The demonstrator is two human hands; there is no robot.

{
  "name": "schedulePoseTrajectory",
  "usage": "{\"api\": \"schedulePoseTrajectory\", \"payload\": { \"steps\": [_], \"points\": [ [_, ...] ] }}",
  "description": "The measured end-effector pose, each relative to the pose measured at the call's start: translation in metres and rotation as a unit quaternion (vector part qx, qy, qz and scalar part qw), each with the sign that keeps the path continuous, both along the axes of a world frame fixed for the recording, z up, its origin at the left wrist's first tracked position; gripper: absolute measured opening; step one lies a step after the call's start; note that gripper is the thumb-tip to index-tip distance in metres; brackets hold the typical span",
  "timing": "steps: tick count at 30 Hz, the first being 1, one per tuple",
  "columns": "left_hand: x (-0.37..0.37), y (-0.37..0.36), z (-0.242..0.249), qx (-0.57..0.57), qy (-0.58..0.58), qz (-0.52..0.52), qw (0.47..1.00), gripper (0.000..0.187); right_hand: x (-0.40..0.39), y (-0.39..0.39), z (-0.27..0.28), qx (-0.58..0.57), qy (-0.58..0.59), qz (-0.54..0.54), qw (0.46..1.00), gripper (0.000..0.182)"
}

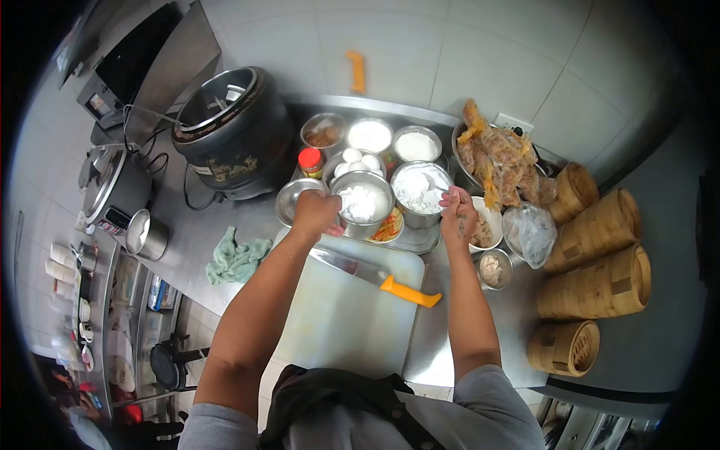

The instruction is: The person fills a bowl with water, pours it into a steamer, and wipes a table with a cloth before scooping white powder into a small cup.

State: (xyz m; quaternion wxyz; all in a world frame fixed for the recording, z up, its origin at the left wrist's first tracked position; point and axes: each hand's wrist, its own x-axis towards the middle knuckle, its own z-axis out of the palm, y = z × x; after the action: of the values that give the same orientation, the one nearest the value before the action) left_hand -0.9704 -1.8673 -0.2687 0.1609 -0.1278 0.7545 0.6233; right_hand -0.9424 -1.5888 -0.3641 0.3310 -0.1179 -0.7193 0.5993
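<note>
My left hand (315, 212) grips the near rim of a steel bowl of white powder (364, 201), holding it at the far edge of the white cutting board (349, 307). My right hand (457, 208) is closed on the handle of a spoon that dips into a second steel bowl of white flour (420, 189), just right of the first. A knife with an orange handle (409, 292) lies across the board between my forearms.
Behind stand small bowls of powders, a bowl of eggs (358, 160), a red-capped jar (310, 161) and a large black cooker pot (236, 131). Bamboo steamers (596, 270) stack at the right. A green cloth (236, 256) lies left of the board. Bagged food (499, 157) fills a basin.
</note>
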Motion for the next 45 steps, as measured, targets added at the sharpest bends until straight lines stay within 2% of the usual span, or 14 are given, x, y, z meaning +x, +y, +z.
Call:
{"api": "schedulePoseTrajectory", "payload": {
  "steps": [5,9,11,14,24,27,30,33,38,42,44,45],
  "points": [
    [-0.001,0.001,-0.002,-0.001,-0.011,0.003,1.000,0.022,0.011,-0.016,0.003,-0.091,-0.031,0.019,0.995,0.027],
    [-0.002,0.004,-0.003,-0.001,-0.014,0.009,1.000,0.022,0.010,-0.010,-0.003,-0.101,-0.047,0.009,0.994,0.028],
    [-0.003,0.004,-0.004,-0.002,-0.017,0.007,1.000,0.022,0.007,-0.003,-0.002,-0.210,-0.068,-0.005,0.975,0.029],
    [-0.003,0.006,-0.003,0.000,-0.014,-0.002,1.000,0.021,0.004,0.010,-0.006,-0.241,-0.068,-0.015,0.968,0.029],
    [-0.004,0.028,0.007,-0.007,-0.009,-0.022,1.000,0.022,0.011,0.023,0.058,-0.239,-0.025,-0.006,0.971,0.031],
    [-0.006,0.032,0.005,0.000,-0.005,-0.024,1.000,0.022,0.023,0.010,0.091,-0.226,-0.004,0.006,0.974,0.029],
    [-0.005,0.034,0.005,0.011,0.000,-0.024,1.000,0.022,0.043,-0.015,0.109,-0.201,0.025,0.072,0.976,0.026],
    [-0.005,0.032,0.005,0.014,0.005,-0.021,1.000,0.021,0.063,-0.035,0.114,0.060,0.039,0.160,0.985,0.019],
    [-0.002,0.019,0.005,0.017,0.018,-0.010,1.000,0.019,0.052,-0.024,0.121,-0.022,0.070,0.121,0.990,0.022],
    [0.006,0.002,0.016,0.014,0.021,0.020,0.999,0.018,0.023,0.003,0.101,0.010,0.028,0.046,0.999,0.025],
    [0.009,-0.012,0.019,0.012,0.026,0.023,0.999,0.018,0.009,0.012,0.084,0.126,-0.020,0.030,0.991,0.023],
    [0.011,-0.020,0.020,0.016,0.025,0.032,0.999,0.018,0.002,0.016,0.076,0.128,-0.021,0.033,0.991,0.023]
  ]
}}
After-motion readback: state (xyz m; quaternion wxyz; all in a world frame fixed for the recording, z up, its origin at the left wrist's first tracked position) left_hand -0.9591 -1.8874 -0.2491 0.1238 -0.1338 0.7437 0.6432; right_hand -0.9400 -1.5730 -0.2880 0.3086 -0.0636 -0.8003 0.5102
